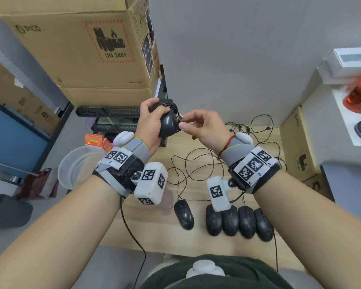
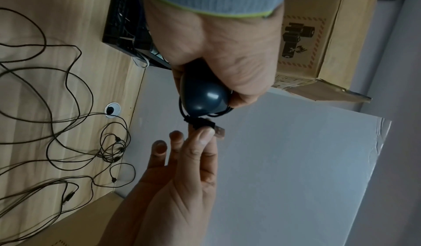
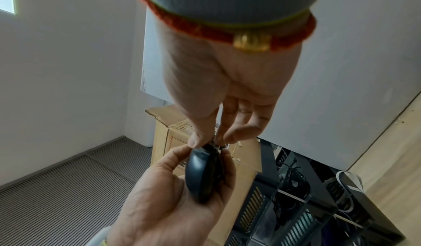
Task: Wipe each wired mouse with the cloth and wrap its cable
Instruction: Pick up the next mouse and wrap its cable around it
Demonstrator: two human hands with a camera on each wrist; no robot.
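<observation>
Both hands raised in front of the body, each closed on part of one item.

The left hand (image 1: 152,124) is raised, fingers and thumb curled round the mouse (image 1: 168,125), palm under it. The right hand (image 1: 204,127) faces it, thumb and forefinger pinching the USB plug (image 2: 210,126); the remaining fingers (image 2: 160,149) are loosely extended. Both forearms extend forward with banded wrists; the hands are nearly touching.

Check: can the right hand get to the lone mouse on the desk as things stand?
Probably not at once: the right hand pinches the plug of the held mouse. The lone mouse lies uncovered.
</observation>
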